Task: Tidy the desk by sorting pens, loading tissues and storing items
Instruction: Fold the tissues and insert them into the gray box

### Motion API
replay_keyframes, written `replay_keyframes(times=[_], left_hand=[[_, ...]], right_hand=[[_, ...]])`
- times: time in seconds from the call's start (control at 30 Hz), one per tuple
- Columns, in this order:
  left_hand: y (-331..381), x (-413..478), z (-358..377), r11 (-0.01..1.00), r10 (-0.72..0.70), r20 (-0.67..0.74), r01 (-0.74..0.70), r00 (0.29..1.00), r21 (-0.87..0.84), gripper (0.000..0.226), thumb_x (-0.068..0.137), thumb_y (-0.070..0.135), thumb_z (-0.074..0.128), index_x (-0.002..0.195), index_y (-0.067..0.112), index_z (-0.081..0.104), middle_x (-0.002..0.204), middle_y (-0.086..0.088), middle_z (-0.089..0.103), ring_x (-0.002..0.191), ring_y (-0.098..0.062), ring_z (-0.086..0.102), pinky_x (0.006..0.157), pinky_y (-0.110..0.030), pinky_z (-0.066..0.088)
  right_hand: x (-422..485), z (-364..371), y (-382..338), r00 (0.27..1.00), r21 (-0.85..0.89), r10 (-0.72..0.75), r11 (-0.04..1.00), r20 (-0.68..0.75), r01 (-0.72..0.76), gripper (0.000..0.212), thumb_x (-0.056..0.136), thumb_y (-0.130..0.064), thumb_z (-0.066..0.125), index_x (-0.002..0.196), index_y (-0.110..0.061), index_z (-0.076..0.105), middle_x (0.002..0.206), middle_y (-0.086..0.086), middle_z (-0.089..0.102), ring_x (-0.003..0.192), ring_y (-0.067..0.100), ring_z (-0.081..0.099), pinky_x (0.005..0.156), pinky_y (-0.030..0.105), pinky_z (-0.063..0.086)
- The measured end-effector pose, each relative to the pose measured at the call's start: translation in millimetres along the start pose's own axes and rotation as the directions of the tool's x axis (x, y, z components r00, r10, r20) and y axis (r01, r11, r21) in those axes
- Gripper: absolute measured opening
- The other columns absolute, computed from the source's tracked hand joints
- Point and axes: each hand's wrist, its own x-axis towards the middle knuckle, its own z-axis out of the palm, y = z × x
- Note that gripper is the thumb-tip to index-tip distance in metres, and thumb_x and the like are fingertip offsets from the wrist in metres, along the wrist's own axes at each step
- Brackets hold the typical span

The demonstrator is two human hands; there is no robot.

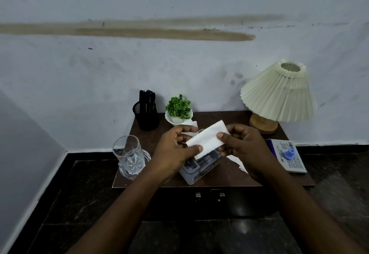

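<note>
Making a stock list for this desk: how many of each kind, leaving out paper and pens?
Lamp: 1
Plant: 1
Glass mug: 1
Pen holder: 1
Grey box: 1
Blue box: 1
Small blue piece: 1
Total: 7

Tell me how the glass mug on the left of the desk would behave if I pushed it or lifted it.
The glass mug looks thick-walled and cut-patterned, so it is probably rigid and heavy for its size. It stands upright near the left edge of the desk, so a leftward push could send it off and break it. Its handle should give a secure hold.
</note>
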Motion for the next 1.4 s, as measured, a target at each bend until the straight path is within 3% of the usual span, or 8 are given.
replay_keyframes(times=[0.23,0.47,0.7,0.9,1.0,1.17,1.27,1.4], left_hand=[[-0.2,-2.2,0.1,0.998,0.005,0.001,-0.005,1.000,0.066,0.003,0.089,0.014,0.081,0.091,0.017,0.082,0.087,-0.006,0.082,0.080,-0.015,0.077,0.067,-0.026,0.059],[-0.6,-6.7,7.7,0.997,-0.004,0.051,0.000,0.999,0.079,0.016,0.087,0.012,0.082,0.079,0.026,0.084,0.087,-0.004,0.082,0.084,-0.018,0.079,0.071,-0.026,0.062],[3.3,-4.4,7.4,0.994,-0.104,0.055,0.103,0.993,0.021,0.009,0.085,0.008,0.084,0.080,0.015,0.082,0.083,-0.011,0.081,0.068,-0.016,0.076,0.055,-0.023,0.057],[2.9,-4.2,4.4,0.980,-0.178,0.104,0.186,0.978,-0.070,0.005,0.087,0.003,0.080,0.083,0.005,0.078,0.071,-0.023,0.075,0.051,-0.021,0.071,0.052,-0.027,0.062],[-0.5,-3.0,5.4,0.982,-0.166,0.087,0.173,0.982,-0.076,0.011,0.088,0.002,0.079,0.078,0.008,0.080,0.069,-0.022,0.074,0.051,-0.021,0.070,0.053,-0.028,0.062],[-4.6,-0.4,3.9,0.989,-0.109,-0.033,0.105,0.994,-0.100,0.017,0.089,0.006,0.079,0.074,0.014,0.082,0.069,-0.019,0.075,0.053,-0.021,0.071,0.053,-0.025,0.060],[-5.5,1.5,3.5,0.992,-0.079,-0.078,0.071,0.994,-0.109,0.016,0.089,0.006,0.079,0.075,0.014,0.080,0.068,-0.018,0.075,0.052,-0.020,0.071,0.052,-0.024,0.060],[-8.1,3.7,-1.9,0.999,-0.013,-0.069,0.016,0.998,0.035,0.012,0.090,0.014,0.081,0.078,0.017,0.078,0.068,-0.014,0.075,0.053,-0.020,0.068,0.049,-0.029,0.058]], right_hand=[[0.6,6.6,-1.2,0.993,-0.158,-0.065,0.984,0.100,0.080,0.005,0.095,-0.006,0.069,0.092,-0.005,0.073,0.089,0.024,0.074,0.072,0.030,0.064,0.055,0.026,0.054],[1.5,20.6,-0.4,0.993,-0.169,-0.098,0.980,0.071,0.109,0.009,0.083,-0.014,0.083,0.089,-0.019,0.078,0.098,-0.003,0.078,0.087,0.009,0.073,0.069,0.025,0.059],[2.3,20.9,-3.1,0.997,-0.082,-0.073,0.994,-0.022,0.071,0.005,0.085,-0.015,0.081,0.081,-0.017,0.081,0.088,0.007,0.079,0.079,0.019,0.075,0.068,0.034,0.060],[5.3,12.0,-3.6,0.980,-0.006,-0.068,0.998,-0.186,0.068,0.006,0.086,-0.020,0.080,0.081,-0.016,0.081,0.085,0.007,0.079,0.074,0.014,0.073,0.061,0.022,0.056],[5.3,12.6,-2.8,0.980,-0.012,-0.065,0.998,-0.188,0.064,0.010,0.085,-0.025,0.080,0.081,-0.016,0.082,0.086,0.007,0.079,0.076,0.013,0.073,0.062,0.024,0.056],[7.6,13.7,-4.8,0.990,0.327,0.135,0.938,-0.045,-0.113,0.042,0.075,-0.045,0.078,0.100,-0.012,0.076,0.102,0.015,0.078,0.091,0.027,0.077,0.074,0.045,0.063],[5.0,17.9,-2.0,0.986,0.271,0.162,0.948,0.032,-0.165,0.047,0.075,-0.028,0.083,0.114,-0.007,0.067,0.104,0.014,0.078,0.092,0.031,0.077,0.069,0.043,0.065],[8.3,19.2,0.1,0.985,0.042,0.051,0.998,-0.162,-0.045,0.021,0.091,-0.008,0.074,0.111,-0.003,0.070,0.091,0.012,0.079,0.080,0.030,0.075,0.069,0.044,0.063]])
